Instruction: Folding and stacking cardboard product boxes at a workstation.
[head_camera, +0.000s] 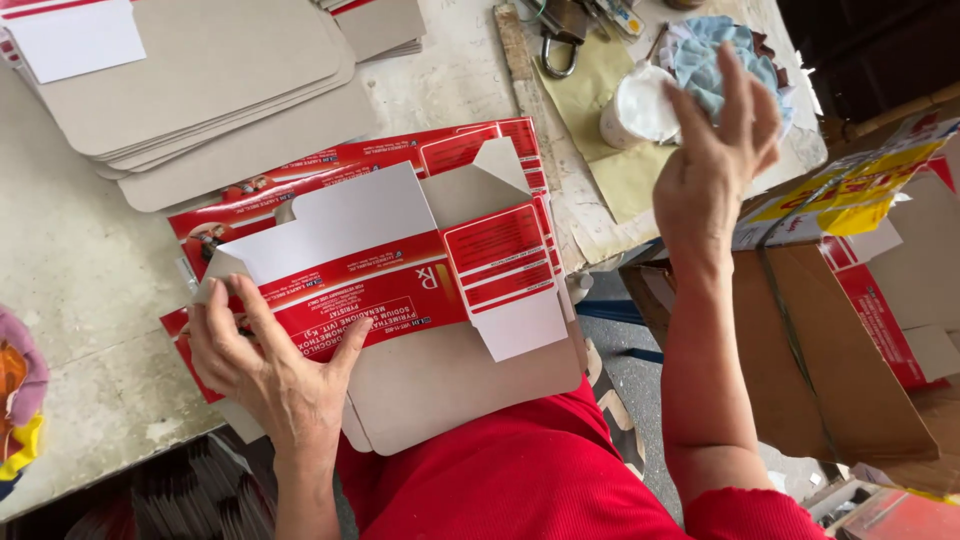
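Observation:
My left hand (270, 365) lies flat on a stack of unfolded red and white carton blanks (400, 270) at the table's near edge, fingers spread over the top blank. My right hand (715, 165) is raised at the right with fingers apart, holding nothing. Its fingertips are close to a small white pot (638, 105) and a crumpled light blue cloth (715, 60) on the table.
A pile of grey card sheets (200, 80) lies at the back left. A padlock (563, 35) and a yellowish paper (610, 150) sit at the back. An open brown cardboard box (830, 350) stands to the right of the table.

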